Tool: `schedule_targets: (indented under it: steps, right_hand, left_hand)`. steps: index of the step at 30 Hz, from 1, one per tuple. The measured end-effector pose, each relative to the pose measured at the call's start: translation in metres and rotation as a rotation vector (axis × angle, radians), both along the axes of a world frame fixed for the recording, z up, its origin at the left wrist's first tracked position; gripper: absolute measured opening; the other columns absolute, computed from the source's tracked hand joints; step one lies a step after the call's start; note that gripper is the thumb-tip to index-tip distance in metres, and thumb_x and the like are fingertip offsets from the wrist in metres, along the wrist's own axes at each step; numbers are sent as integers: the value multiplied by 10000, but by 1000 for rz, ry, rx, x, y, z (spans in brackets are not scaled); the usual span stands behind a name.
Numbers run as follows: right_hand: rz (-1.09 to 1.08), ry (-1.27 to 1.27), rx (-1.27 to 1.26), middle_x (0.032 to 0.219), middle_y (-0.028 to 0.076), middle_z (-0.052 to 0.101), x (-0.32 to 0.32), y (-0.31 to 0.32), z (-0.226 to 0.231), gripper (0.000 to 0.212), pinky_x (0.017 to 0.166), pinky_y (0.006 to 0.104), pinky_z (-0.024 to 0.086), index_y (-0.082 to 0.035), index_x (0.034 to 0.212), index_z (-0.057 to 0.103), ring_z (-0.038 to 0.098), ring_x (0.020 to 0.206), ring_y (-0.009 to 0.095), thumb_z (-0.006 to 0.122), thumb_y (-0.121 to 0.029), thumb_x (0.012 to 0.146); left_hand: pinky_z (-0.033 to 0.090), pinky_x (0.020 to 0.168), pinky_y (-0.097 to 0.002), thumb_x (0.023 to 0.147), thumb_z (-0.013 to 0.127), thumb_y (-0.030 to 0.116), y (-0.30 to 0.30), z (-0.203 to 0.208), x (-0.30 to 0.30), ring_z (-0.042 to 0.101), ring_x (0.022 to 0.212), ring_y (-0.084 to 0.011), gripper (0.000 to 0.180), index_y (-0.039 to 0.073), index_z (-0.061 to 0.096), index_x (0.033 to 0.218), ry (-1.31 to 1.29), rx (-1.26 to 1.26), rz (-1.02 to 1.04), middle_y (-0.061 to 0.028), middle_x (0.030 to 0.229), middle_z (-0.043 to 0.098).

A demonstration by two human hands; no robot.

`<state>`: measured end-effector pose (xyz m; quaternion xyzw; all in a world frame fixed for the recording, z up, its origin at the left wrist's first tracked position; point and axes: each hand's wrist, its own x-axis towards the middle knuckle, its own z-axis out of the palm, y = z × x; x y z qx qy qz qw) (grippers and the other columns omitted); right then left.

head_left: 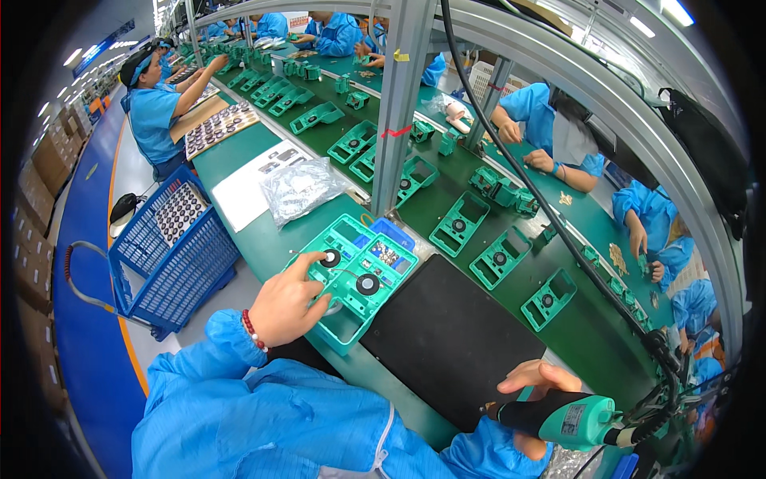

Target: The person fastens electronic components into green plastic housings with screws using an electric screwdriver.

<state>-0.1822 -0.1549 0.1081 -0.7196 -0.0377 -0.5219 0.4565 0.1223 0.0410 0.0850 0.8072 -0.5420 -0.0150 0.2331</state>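
Observation:
At the bench edge in front of me lies green plastic housing work [351, 321], seemingly two housings side by side, with two round black speakers [368, 284] and thin wires. My left hand [289, 302] is on its left side; the index fingertip touches one speaker, and the thumb reaches over the frame. A cluster of small metal pieces [384, 254] shows in a blue-edged compartment at the far right. Off to the right, my right hand [539, 382] is wrapped round a green and black electric screwdriver [568, 418], its tip pointing left above a black mat [455, 335].
More green housings with speakers [499, 258] line the dark green conveyor [431, 270] beyond a metal post [392, 120]. A clear plastic bag [303, 190] lies ahead. Left stands a blue crate [179, 267] with round parts. A black cable [511, 152] crosses; co-workers sit opposite.

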Motion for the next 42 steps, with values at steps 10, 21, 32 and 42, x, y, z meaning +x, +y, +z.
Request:
schedule_targets:
  steps: [10, 21, 32, 42]
  right_hand:
    - [37, -32, 79, 894, 193, 695, 7, 6, -3, 990, 599, 312, 483, 30, 1309, 474, 617, 727, 234, 754, -670, 668]
    - [44, -7, 86, 891, 193, 691, 6, 5, -4, 990, 574, 298, 480, 30, 1311, 477, 604, 709, 220, 751, -672, 670]
    - [-76, 33, 66, 715, 128, 674, 13, 2, -13, 1092, 560, 307, 474, 43, 1240, 505, 607, 599, 208, 581, -867, 642]
    - [73, 280, -39, 864, 120, 686, -13, -16, -3, 899, 681, 316, 477, 15, 1379, 386, 627, 724, 198, 705, -605, 812]
  left_hand:
    - [455, 899, -424, 845, 689, 158, -12, 10, 6, 589, 993, -263, 155, 12, 675, 794, -235, 89, -129, -141, 1356, 522]
    - [370, 1080, -461, 750, 646, 88, -28, 13, 18, 545, 1164, -223, 122, 93, 663, 870, -659, 73, -330, -95, 1329, 558]
    - [350, 1104, -465, 740, 648, 117, -23, 7, 22, 531, 1213, -209, 161, 114, 665, 899, -702, 122, -390, -89, 1347, 555]
    - [392, 1013, -410, 800, 644, 147, -12, 1, 36, 563, 1014, -211, 129, 95, 636, 918, -604, 77, -373, -50, 955, 582]
